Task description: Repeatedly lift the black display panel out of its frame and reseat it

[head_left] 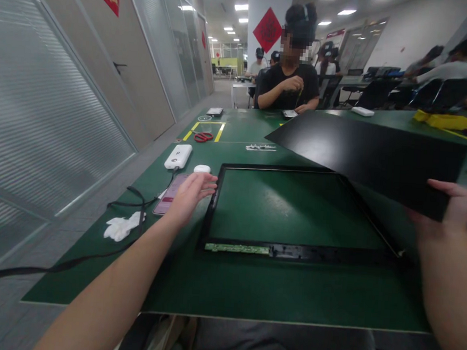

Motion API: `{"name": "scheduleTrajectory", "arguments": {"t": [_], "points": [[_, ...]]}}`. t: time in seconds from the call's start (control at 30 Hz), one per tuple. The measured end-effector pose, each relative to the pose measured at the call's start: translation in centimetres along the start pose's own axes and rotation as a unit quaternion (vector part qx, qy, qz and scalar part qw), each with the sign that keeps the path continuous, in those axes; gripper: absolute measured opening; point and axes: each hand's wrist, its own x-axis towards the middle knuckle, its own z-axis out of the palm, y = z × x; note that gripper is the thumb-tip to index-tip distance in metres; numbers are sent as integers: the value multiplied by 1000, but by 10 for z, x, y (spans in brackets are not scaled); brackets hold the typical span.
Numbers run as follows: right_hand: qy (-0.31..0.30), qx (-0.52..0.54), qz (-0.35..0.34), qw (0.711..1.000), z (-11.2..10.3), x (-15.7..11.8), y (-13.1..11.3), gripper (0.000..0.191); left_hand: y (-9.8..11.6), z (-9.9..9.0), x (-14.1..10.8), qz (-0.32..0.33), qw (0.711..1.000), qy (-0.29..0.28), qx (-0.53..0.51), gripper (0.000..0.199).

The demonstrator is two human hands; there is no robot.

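Observation:
A black rectangular frame [292,251], like a monitor bezel, lies flat on the green table, with a green circuit strip [237,249] along its near side. My left hand [195,192] is at the frame's left edge, fingers stretched out; they seem to touch it, though a firm grip does not show. A thin, glossy black panel [371,152] is raised and tilted over the frame's right rear part. At its near right corner my right hand [455,204] grips it, thumb on top and the other fingers mostly hidden underneath.
Left of the frame are a white power bank [178,156], a phone [171,194], a white case [202,169], black cable [129,205] and crumpled tissue [124,226]. Red-handled scissors [203,136] and small white parts [260,147] lie farther back. A person [291,83] sits opposite.

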Motion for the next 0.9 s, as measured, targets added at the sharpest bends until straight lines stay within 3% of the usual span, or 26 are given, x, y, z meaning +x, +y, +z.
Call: {"name": "scheduleTrajectory", "arguments": {"t": [0.2, 0.37, 0.47, 0.7, 0.9], "points": [[-19, -80, 14, 997, 0, -2, -4, 15, -1, 6, -4, -44, 996, -39, -62, 37], [-80, -82, 20, 993, 10, -20, -10, 30, 0, 7, -10, -46, 989, -114, -88, 67], [-127, -97, 52, 986, 11, -26, -8, 42, 1, 6, -11, -18, 991, -113, -65, 75], [-252, -144, 105, 951, 8, -18, 12, 54, -3, 2, -5, 37, 997, -59, -43, 62], [-277, -158, 102, 942, 2, -10, 18, 64, -3, 7, -12, -13, 996, -78, -41, 54]]}}
